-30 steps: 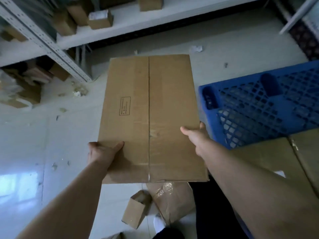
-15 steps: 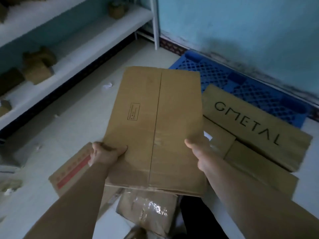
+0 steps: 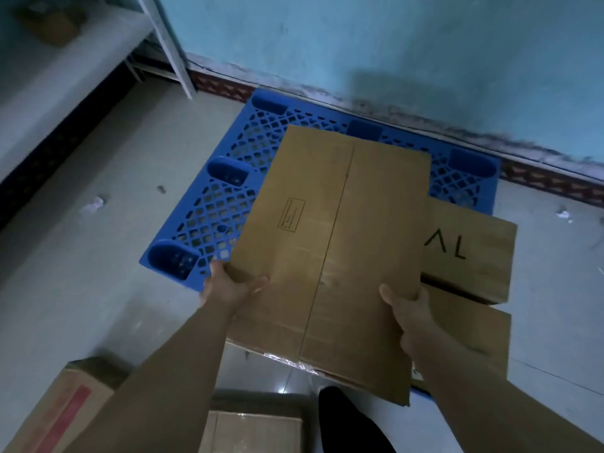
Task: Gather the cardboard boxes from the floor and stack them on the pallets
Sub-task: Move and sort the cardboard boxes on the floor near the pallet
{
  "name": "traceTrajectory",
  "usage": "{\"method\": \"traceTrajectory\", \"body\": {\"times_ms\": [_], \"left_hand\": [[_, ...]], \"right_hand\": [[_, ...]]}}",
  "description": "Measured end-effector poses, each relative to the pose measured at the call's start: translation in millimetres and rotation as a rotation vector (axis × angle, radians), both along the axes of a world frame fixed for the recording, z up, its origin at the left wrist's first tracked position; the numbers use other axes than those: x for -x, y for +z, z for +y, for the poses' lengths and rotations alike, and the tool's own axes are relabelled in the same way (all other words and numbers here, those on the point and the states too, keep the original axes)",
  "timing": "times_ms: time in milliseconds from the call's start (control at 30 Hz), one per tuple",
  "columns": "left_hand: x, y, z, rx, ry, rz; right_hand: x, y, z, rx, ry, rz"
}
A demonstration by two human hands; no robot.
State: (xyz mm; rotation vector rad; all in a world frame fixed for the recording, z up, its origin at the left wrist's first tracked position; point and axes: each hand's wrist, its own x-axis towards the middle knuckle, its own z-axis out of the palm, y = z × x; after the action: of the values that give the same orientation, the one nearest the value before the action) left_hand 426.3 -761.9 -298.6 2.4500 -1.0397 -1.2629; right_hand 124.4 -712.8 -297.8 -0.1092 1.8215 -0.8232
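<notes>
I hold a flattened brown cardboard box (image 3: 333, 243) in both hands, over the near half of the blue plastic pallet (image 3: 228, 197). My left hand (image 3: 228, 286) grips its near left edge, thumb on top. My right hand (image 3: 407, 308) grips its near right edge. A small printed label shows on the box's left panel. Under it on the pallet lies a flattened box with black letters "AL" (image 3: 470, 253), and another flat brown box (image 3: 467, 335) lies nearer me on the right.
A box with a red stripe (image 3: 65, 410) lies on the floor at bottom left, a taped box (image 3: 251, 433) at the bottom centre. A white shelf rack (image 3: 65, 70) stands at the left. The teal wall (image 3: 392, 53) runs behind the pallet. My dark trouser leg (image 3: 349, 423) is below.
My view has swung right from the shelf to the pallet. The held box has travelled with my hands and now hangs over the pallet, covering most of the lettered box.
</notes>
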Motion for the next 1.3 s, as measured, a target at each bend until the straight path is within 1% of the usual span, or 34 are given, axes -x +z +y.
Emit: {"method": "traceTrajectory", "body": {"times_ms": [233, 400, 500, 667, 800, 833, 900, 967, 1000, 1033, 1067, 1167, 1200, 1233, 1300], "left_hand": [[25, -64, -45, -0.035, -0.008, 0.037], [41, -93, -36, -0.157, -0.147, -0.043], [43, -99, -34, -0.134, -0.180, -0.114], [41, -99, -45, -0.130, -0.183, -0.137], [51, -91, -38, -0.177, -0.238, -0.175], [55, -86, -33, -0.183, -0.239, -0.201], [60, -74, -20, -0.177, -0.214, -0.232], [58, -60, -8, -0.160, -0.200, -0.232], [53, -54, -3, -0.144, -0.189, -0.210], [47, -47, 2, -0.129, -0.175, -0.176], [40, -41, 6, -0.117, -0.154, -0.134], [18, -13, 24, -0.114, -0.110, -0.036], [12, -4, 30, -0.115, -0.095, -0.015], [4, 5, 38, -0.112, -0.068, -0.004], [-16, 25, 63, -0.085, 0.012, 0.000]], "right_hand": [[12, -59, -19, 0.002, -0.002, 0.071], [13, -85, -4, -0.071, 0.152, 0.135], [8, -87, -4, -0.062, 0.163, 0.176], [9, -94, -13, -0.055, 0.197, 0.258], [11, -89, -9, -0.129, 0.288, 0.271], [9, -86, -8, -0.166, 0.312, 0.298], [-1, -74, -6, -0.228, 0.394, 0.457], [-13, -59, -9, -0.204, 0.501, 0.648], [-20, -53, -11, -0.180, 0.561, 0.700], [-27, -49, -13, -0.155, 0.619, 0.702], [-34, -44, -15, -0.129, 0.660, 0.649], [-64, -35, -14, -0.055, 0.719, 0.337], [-74, -33, -11, -0.037, 0.736, 0.266], [-84, -31, -7, -0.014, 0.760, 0.231], [-107, -26, 5, 0.054, 0.827, 0.264]]}}
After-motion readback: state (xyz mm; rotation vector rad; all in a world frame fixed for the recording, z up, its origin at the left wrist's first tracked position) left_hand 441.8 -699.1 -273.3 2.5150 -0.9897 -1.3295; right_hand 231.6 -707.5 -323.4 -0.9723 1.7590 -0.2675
